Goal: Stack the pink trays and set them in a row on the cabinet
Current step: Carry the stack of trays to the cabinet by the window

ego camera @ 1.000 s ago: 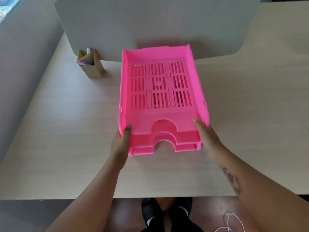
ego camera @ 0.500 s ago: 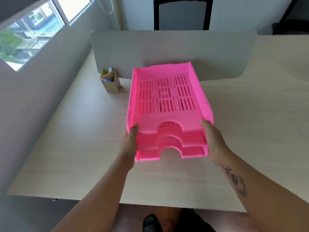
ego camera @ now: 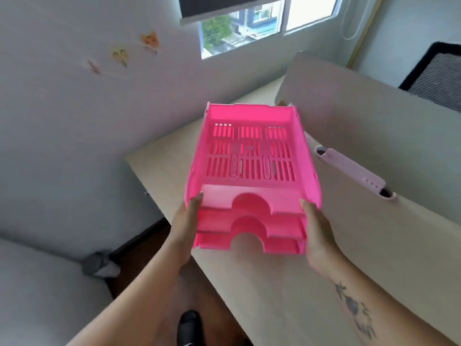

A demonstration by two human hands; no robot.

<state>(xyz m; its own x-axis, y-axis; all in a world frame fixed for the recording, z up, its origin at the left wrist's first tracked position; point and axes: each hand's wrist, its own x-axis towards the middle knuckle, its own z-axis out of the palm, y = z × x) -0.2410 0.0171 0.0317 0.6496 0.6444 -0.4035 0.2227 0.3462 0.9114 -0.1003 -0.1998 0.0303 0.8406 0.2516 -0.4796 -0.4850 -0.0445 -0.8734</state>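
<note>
Item: we hold a stack of pink trays (ego camera: 252, 156), nested, above the desk (ego camera: 349, 236). Our left hand (ego camera: 183, 226) and right hand (ego camera: 318, 236) grip its front corners.

Desk (ego camera: 287, 295) bare; divider (ego camera: 374, 126) apparently blocks beyond.

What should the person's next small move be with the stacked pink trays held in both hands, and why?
Probably keep carrying the stack of pink trays away from the desk, level, toward wherever the cabinet is; no cabinet shows here. The left hand and right hand grip the front corners, and the stack looks lifted clear of the desk, partly past its edge, so setting down isn't yet possible.
</note>
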